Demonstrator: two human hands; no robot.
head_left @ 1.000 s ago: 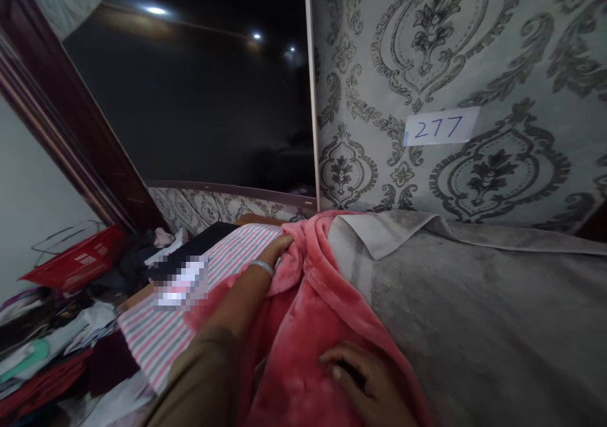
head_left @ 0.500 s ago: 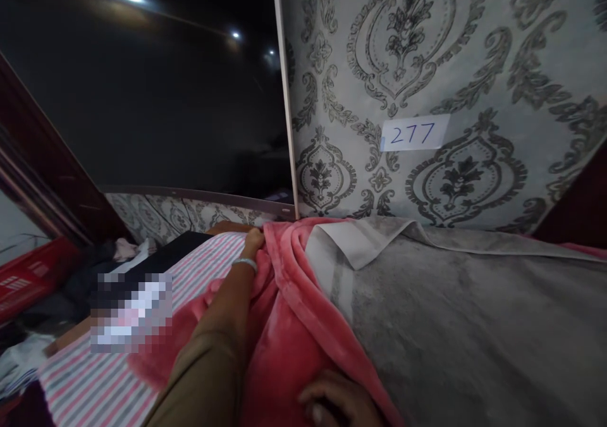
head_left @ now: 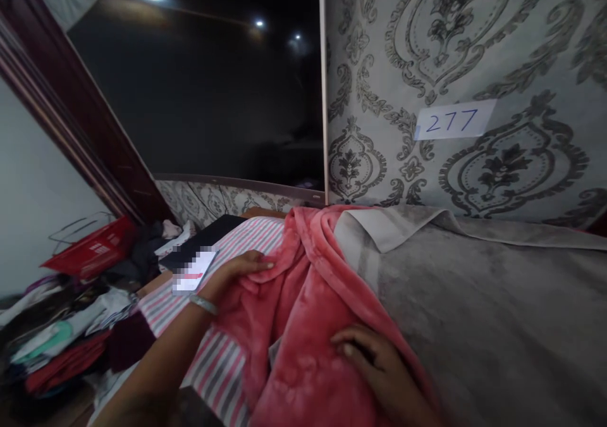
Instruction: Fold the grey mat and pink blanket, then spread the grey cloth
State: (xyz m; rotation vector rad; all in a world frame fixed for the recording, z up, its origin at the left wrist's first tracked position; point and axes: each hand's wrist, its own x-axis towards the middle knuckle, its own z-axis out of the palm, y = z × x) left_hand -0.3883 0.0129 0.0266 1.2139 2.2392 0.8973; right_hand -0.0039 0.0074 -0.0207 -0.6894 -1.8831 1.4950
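1. The pink blanket (head_left: 303, 300) is thick plush cloth, soft and fleecy, with a faint sheen on its folds.
2. The grey cover (head_left: 497, 313) on the right looks like matt, short-napped cloth with a paler smooth underside.
3. The striped sheet (head_left: 222, 364) on the left is thin, flat woven cloth.
4. The far wall panel (head_left: 427, 47) looks smooth, printed with ornaments.
5. The label (head_left: 455, 121) is matt paper.
6. The bangle (head_left: 203, 303) looks like shiny metal.
7. The red basket (head_left: 90, 256) at far left is plastic.
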